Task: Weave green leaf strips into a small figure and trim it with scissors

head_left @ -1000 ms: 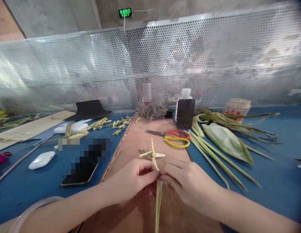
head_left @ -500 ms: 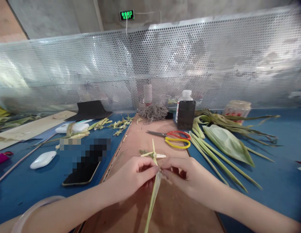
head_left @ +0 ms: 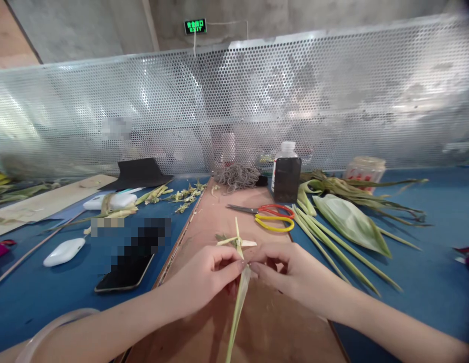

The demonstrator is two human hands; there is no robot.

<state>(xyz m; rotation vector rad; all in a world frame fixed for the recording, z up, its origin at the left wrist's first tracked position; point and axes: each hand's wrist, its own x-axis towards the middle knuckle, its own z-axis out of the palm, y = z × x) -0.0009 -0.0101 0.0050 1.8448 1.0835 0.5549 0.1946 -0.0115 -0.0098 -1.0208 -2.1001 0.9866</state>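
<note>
Pale green palm-leaf strip (head_left: 237,312) runs up over the brown wooden board (head_left: 264,327) to where the left hand (head_left: 207,277) and right hand (head_left: 290,275) both pinch it at their fingertips, below its small folded cross. Beyond lie red and yellow scissors (head_left: 270,218), then a dark-labelled plastic bottle (head_left: 286,174).

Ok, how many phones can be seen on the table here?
2. One phone lies flat on the blue table, left of the left hand. A second phone stands upright against a bottle behind the scissors. Others may be hidden.
</note>
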